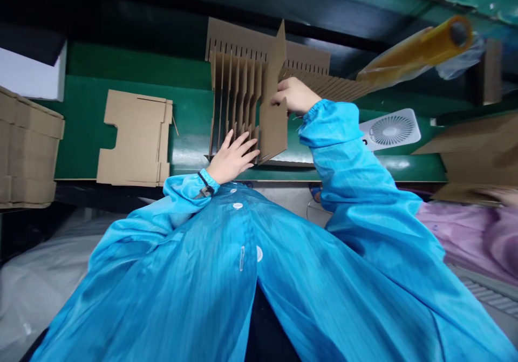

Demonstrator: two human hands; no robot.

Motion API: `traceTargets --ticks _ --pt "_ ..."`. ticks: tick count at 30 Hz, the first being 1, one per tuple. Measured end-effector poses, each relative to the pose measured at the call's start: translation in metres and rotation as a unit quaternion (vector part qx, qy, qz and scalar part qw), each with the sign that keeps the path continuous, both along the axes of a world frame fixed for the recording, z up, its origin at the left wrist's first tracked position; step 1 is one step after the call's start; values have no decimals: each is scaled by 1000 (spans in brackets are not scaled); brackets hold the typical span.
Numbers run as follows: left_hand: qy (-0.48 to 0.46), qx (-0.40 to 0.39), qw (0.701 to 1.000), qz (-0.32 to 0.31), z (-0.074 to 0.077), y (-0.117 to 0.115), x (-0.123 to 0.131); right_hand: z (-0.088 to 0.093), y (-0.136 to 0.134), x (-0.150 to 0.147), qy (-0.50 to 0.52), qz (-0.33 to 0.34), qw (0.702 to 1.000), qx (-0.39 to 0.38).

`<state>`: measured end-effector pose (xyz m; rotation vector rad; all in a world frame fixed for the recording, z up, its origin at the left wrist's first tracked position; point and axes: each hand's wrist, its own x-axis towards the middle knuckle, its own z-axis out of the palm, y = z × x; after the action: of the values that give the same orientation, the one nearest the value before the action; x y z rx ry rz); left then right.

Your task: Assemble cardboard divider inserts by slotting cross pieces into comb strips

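A cardboard divider panel [273, 127] stands on edge, with my right hand [295, 96] closed on it at its notch. Left of that panel stand several parallel cardboard dividers, set between a slotted cardboard strip [243, 38] at the back and the near side. My left hand [232, 157] lies with fingers spread over the near ends of these dividers. More cardboard pieces [340, 87] lie in an overlapping row behind my right wrist. The near slotted strip is mostly hidden by my left hand.
On the green bench [190, 114], notched flat cardboard pieces [135, 135] lie to the left, beyond them a cardboard stack [28, 151]. A white fan [392, 130] and a yellow roll in plastic [421, 49] are at right. A co-worker's pink sleeve [465, 238] shows beside cardboard at far right.
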<state>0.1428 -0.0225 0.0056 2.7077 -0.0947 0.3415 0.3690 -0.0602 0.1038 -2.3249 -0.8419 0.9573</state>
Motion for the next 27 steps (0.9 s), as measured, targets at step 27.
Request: traceTargets --ticks 27 --pt "15 2 1000 4 2 0 0 -29 -4 -14 -86 35 994 -57"
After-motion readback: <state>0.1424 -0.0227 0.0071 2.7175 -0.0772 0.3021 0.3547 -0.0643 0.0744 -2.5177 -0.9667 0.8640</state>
